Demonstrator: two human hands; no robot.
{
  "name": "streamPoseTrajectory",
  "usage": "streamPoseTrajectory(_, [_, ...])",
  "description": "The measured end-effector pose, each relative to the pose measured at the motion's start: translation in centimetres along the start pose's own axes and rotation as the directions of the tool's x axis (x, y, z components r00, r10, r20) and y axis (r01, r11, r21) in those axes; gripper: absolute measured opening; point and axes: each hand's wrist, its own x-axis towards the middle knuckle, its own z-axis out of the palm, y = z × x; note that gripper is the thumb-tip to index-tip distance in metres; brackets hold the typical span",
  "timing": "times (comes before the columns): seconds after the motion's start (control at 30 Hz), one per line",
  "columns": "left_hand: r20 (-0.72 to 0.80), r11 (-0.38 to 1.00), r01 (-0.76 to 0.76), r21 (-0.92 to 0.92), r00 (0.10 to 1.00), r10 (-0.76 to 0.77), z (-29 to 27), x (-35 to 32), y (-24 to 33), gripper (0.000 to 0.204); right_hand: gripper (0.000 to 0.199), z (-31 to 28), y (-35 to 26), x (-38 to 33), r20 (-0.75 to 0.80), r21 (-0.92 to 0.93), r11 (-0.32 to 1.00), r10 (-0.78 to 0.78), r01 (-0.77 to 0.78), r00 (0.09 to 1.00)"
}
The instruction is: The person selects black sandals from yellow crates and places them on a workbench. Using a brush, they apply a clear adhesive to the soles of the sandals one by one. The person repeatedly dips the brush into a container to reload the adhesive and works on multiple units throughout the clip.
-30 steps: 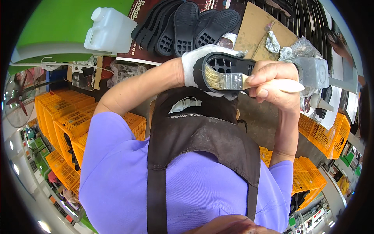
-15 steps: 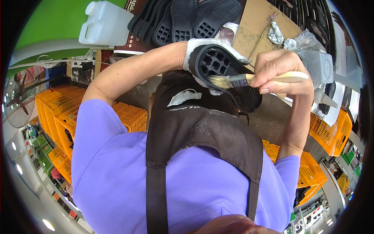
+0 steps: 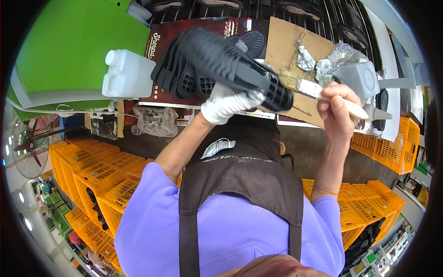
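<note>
My left hand, in a white glove, grips a black shoe sole from below. The sole is tilted above the table's near edge, its ridged end far left and slightly blurred, its glossy end with square hollows near right. In my bare right hand is a flat paintbrush with a pale handle. Its bristles point left, close beside the sole's near end; whether they touch it I cannot tell. More black soles lie on a dark red printed sheet behind my left hand.
A white plastic jug stands at the left. Cardboard, crumpled foil, a clear square container and a nozzle bottle are at the right. A rack holds shoes behind. Orange crates stand at both sides.
The sole has moved up and away from my apron to above the table and been turned over. The brush has left its hollow side and shifted right. My body sits farther back.
</note>
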Motion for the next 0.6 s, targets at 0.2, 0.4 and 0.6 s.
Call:
streamPoseTrajectory(0.2, [-0.185,0.939,-0.267,0.217,0.933,0.308,0.9,-0.4,-1.4,0.083,0.022,4.5,1.1,-2.2,-0.287,-0.125,0.982,-0.173,0.142,0.942])
streamPoseTrajectory(0.4, [-0.134,0.897,-0.233,0.375,0.944,0.301,2.1,-0.9,-0.7,0.077,0.016,7.1,2.8,-2.2,-0.230,-0.414,0.898,-0.262,0.150,0.937])
streamPoseTrajectory(0.6, [-0.154,0.979,-0.013,-0.205,0.988,-0.019,1.4,-1.1,-5.0,0.066,0.011,9.8,3.2,-1.6,-0.155,-0.373,0.916,-0.216,0.145,0.964])
